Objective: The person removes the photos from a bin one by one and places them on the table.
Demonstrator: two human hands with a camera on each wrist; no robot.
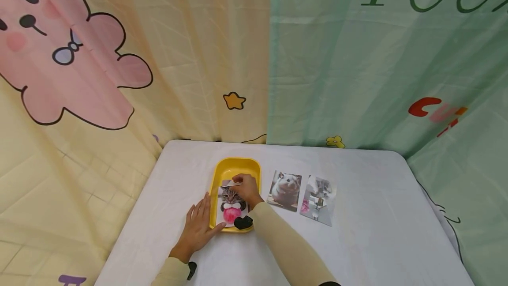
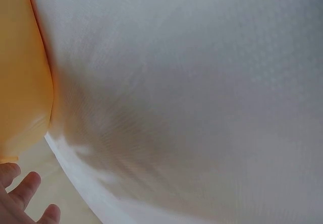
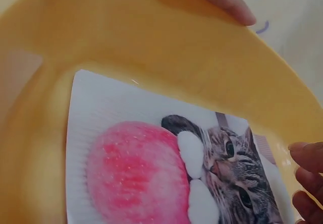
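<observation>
A yellow tray (image 1: 255, 167) holds a photo card of a tabby cat with a pink ball (image 1: 232, 214), which fills much of the right wrist view. My right hand (image 1: 248, 189) reaches over the tray and pinches the card's upper edge; its curled fingertips (image 3: 305, 156) show beside that edge, the thumb's contact hidden. Part of another card (image 3: 265, 148) shows beneath the cat card. My left hand (image 1: 196, 228) rests against the tray's left side, fingers extended along the rim and thumb towards the near edge.
Right of the tray lie a hamster photo card (image 1: 285, 190) and a grey-white photo card with a pink patch (image 1: 319, 200). They rest on a white-covered table (image 1: 369, 233). Printed curtains (image 1: 206, 56) hang behind and beside it.
</observation>
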